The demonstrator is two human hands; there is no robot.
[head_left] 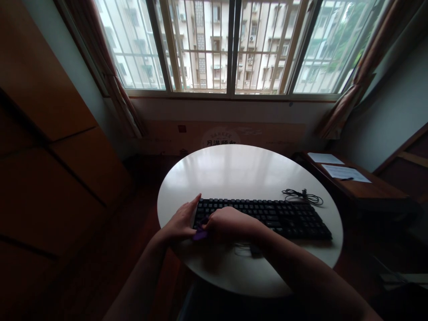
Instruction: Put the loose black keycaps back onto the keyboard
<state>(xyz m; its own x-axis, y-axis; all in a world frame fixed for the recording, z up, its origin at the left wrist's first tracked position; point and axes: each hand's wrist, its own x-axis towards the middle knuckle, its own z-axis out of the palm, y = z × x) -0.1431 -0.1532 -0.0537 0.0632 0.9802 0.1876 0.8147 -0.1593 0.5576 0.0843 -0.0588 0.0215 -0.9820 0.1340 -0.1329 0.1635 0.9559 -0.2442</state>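
Note:
A black keyboard (284,216) lies across the round white table, its keys facing up. My left hand (180,223) grips the keyboard's left end, with the fingers along the side toward the back corner and the thumb near the front edge. My right hand (230,223) is closed on a purple cloth (200,234) over the left part of the keys. That hand and its forearm hide some of the keys and the front edge. Behind the keyboard's right half lies its coiled black cable (304,195).
The round table (240,171) stands before a barred window (230,49). A small dark object (256,250) with a thin wire lies partly under my right forearm. On the right, a low wooden table (374,187) bears paper sheets (346,173) and a pen (347,179).

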